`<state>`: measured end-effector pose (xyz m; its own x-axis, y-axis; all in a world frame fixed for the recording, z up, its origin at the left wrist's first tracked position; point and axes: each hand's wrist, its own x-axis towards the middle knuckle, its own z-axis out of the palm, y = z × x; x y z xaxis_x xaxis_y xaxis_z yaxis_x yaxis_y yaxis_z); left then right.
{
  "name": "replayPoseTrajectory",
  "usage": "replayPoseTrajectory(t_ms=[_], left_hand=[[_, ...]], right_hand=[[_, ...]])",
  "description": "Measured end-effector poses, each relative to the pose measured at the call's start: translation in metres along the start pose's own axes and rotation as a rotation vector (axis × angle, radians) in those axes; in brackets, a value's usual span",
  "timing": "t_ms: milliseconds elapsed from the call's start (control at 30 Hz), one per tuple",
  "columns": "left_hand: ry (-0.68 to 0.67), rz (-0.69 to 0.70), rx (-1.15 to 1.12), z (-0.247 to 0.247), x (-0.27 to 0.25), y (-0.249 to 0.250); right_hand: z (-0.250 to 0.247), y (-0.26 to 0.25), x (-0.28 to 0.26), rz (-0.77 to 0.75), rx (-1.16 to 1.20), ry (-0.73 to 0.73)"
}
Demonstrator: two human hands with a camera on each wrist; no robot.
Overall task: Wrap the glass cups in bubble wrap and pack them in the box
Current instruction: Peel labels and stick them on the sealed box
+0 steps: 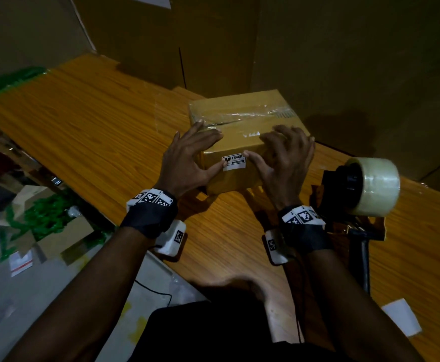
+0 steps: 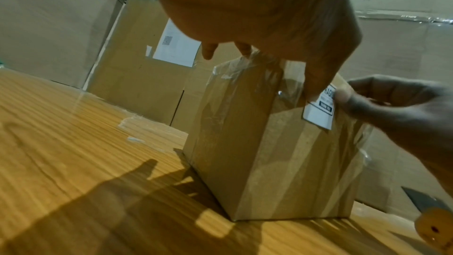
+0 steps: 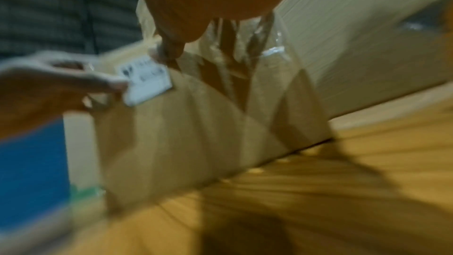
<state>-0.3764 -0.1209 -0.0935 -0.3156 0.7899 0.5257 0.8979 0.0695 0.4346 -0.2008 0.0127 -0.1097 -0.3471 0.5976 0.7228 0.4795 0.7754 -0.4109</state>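
Note:
A closed cardboard box [image 1: 239,126], sealed along its top with clear tape, stands on the wooden table [image 1: 83,121]. On its near face is a white FRAGILE sticker [image 1: 235,163]. My left hand [image 1: 200,150] lies over the box's left corner with fingers spread on top, its thumb pressing the sticker's left edge. My right hand [image 1: 271,147] has bent fingers resting on the top, and its thumb presses the sticker's right end. The left wrist view shows the box [image 2: 245,143], the sticker [image 2: 318,117] and both thumbs on it. The blurred right wrist view shows the same sticker [image 3: 147,82]. No glass cups or bubble wrap show.
A tape dispenser [image 1: 370,186] with a clear roll lies right of the box. A white paper slip [image 1: 401,320] sits near the table's front right. Large cartons [image 1: 318,48] stand close behind. Green packing material [image 1: 44,212] and cardboard scraps lie on the floor at left.

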Motion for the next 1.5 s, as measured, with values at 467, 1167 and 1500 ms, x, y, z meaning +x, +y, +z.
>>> replayPoseTrajectory(t_ms=[467, 1167, 1500], left_hand=[[-0.112, 0.001, 0.066, 0.004, -0.005, -0.003], [-0.049, -0.012, -0.011, 0.007, -0.006, -0.003], [0.037, -0.044, -0.004, 0.012, -0.007, 0.004]], right_hand=[[-0.002, 0.002, 0.006, -0.065, -0.06, -0.161], [-0.011, 0.018, 0.022, -0.153, -0.062, -0.22], [-0.007, 0.022, 0.023, -0.16, -0.043, -0.222]])
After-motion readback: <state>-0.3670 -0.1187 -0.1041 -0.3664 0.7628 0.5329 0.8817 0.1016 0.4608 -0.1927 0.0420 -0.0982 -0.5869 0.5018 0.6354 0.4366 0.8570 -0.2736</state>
